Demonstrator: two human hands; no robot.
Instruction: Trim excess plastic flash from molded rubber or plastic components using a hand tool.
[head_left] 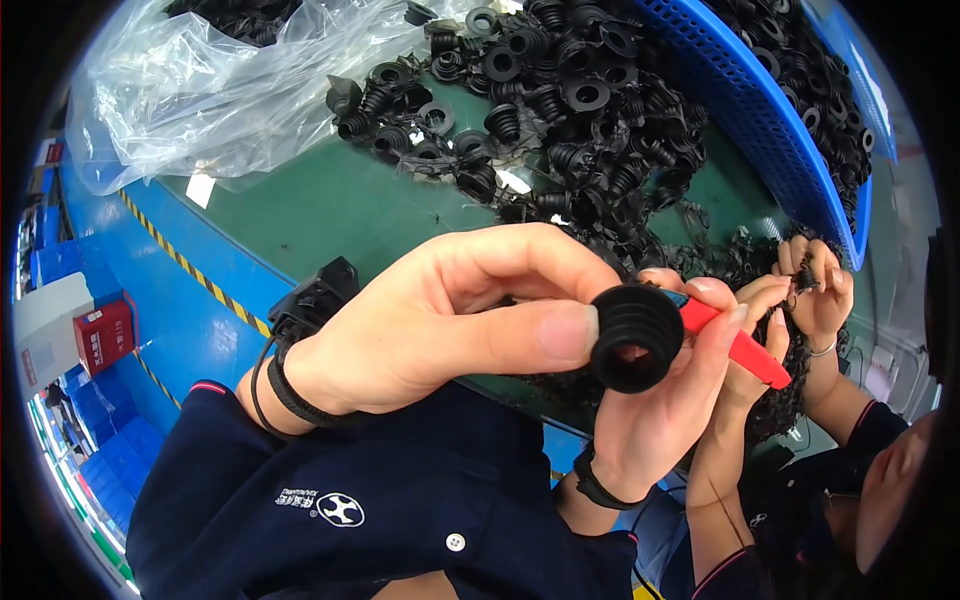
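Pinched between the thumb and fingers of my left hand [455, 315] is a black rubber bellows boot [636, 308], its round open end facing me. Just behind and to the right, my right hand [655, 425] has its fingers closed round a red-handled tool [748, 358]. The working end of that tool is mostly hidden behind the boot and my fingers, so its exact kind cannot be made out. The right fingertips are close to the boot's rim; whether they touch it is unclear.
Many black rubber boots [590, 95] are heaped on the green tabletop [290, 215], with dark scraps nearby. A blue perforated crate [745, 95] holds more at right. Clear plastic bags [230, 100] lie at far left. At right, a co-worker's hands [815, 285] handle a small black piece.
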